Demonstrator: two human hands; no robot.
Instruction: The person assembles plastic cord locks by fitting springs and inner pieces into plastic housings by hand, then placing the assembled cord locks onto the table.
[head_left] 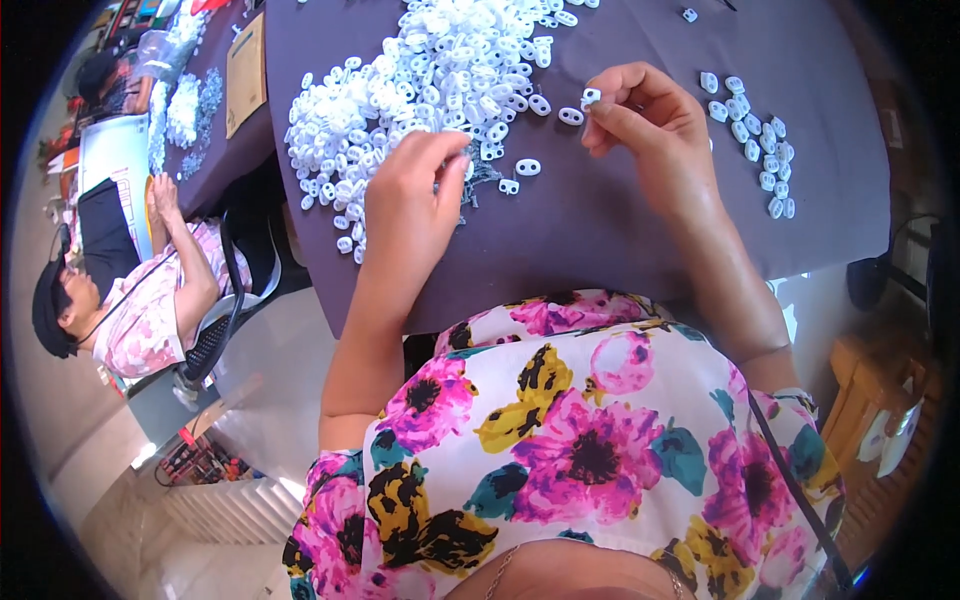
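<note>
Right hand (655,135) pinches small white, holed, plastic-looking piece (592,95) between thumb and forefinger, right of heaped white two-holed ovals (455,65). Left hand (413,190) half-curled at heap's near edge; hold unclear.

Bare tabletop (565,245) lies open between the forearms (735,285); heaped white pieces (440,75) block the far left.

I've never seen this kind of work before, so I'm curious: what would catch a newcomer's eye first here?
Probably the big heap of small white two-holed pieces on the left part of the dark table, with the left hand at its near edge. Further right, the right hand pinches one such piece. Below, a bold floral top fills the lower middle.
</note>
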